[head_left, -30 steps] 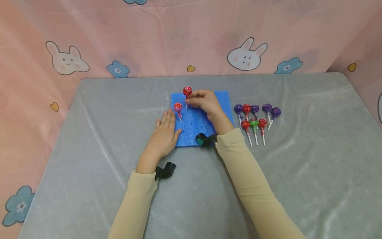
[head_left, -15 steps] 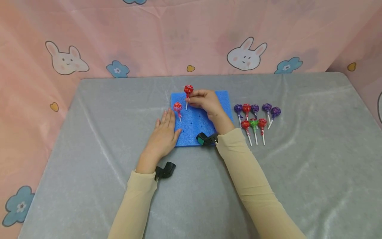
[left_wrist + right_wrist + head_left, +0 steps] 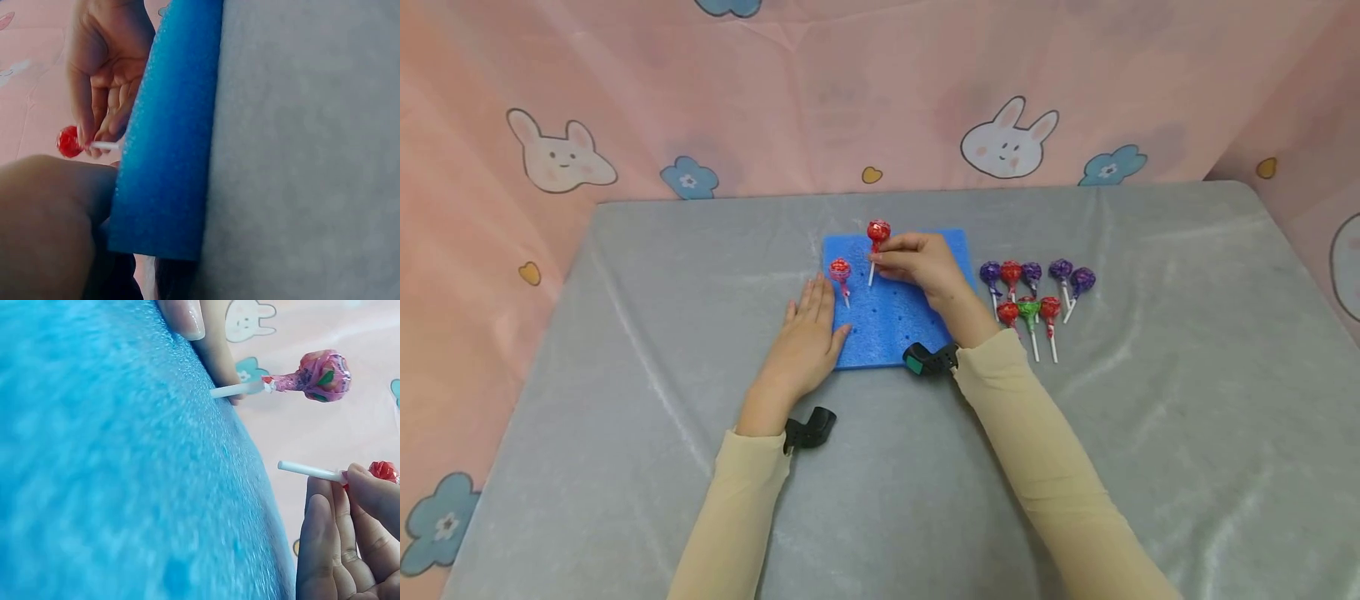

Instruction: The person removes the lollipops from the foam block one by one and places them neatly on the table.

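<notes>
My right hand pinches a red lollipop between thumb and fingers over the back part of a blue foam board. Its white stick points down, and the right wrist view shows the tip apart from the foam. A pinkish-red lollipop stands in the board near the left edge, its stick sunk into the foam. My left hand rests along the board's left edge with fingers straight. Small holes dot the board's top.
Right of the board lie several wrapped lollipops: purple ones, red ones and a green one. My right sleeve partly covers one stick. A grey cloth covers the table. Behind it hangs a pink curtain.
The red lollipop in my right hand has shifted slightly right and towards me over the board. The left hand keeps its place at the edge. The head view has turned a little.
</notes>
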The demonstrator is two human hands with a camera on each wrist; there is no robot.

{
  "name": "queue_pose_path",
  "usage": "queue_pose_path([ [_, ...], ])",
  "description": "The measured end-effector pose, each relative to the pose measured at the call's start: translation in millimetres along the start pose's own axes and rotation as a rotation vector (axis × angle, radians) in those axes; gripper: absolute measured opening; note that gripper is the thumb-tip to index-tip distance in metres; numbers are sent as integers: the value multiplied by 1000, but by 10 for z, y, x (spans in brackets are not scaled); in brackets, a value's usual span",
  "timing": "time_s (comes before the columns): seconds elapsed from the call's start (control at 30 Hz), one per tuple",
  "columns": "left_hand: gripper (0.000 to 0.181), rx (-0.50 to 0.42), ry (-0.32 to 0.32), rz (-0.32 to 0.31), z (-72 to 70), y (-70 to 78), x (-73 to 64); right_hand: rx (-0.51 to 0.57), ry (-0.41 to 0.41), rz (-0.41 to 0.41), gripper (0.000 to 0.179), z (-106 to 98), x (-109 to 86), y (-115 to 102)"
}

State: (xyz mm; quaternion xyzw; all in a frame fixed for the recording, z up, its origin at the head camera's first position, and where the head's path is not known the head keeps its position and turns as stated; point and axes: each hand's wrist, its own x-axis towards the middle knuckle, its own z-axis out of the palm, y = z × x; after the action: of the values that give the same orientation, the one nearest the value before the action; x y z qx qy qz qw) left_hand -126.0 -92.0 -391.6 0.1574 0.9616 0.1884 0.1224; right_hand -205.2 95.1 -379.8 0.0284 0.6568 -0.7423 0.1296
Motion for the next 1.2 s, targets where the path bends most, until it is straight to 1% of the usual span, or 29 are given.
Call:
queue_pose_path([
  [0.2, 65, 3, 5, 7, -6, 8, -3, -8, 3, -16, 9, -128, -130, -21],
  [0.37, 65, 10, 3, 15, 8, 10, -15, -37, 20, 0, 9, -254, -272, -39],
  [0.53, 66, 2, 3, 20, 41, -3, -33, -30, 31, 2, 4, -380, -438, -48],
  [0.77, 66, -6, 11, 18, 56, -25, -72, -20, 28, -27, 10, -577, -668, -70],
  [0.9, 66, -2, 9, 21, 46, -27, -63, 19, 28, -41, 17, -710, -765, -99],
  [1.1, 65, 8, 20, 27, 21, -15, -27, 15, 66, -72, 16, -885, -895, -152],
  [1.2, 65, 10, 14, 27, 12, -3, -23, 11, 68, -77, 15, -958, -953, -166],
])
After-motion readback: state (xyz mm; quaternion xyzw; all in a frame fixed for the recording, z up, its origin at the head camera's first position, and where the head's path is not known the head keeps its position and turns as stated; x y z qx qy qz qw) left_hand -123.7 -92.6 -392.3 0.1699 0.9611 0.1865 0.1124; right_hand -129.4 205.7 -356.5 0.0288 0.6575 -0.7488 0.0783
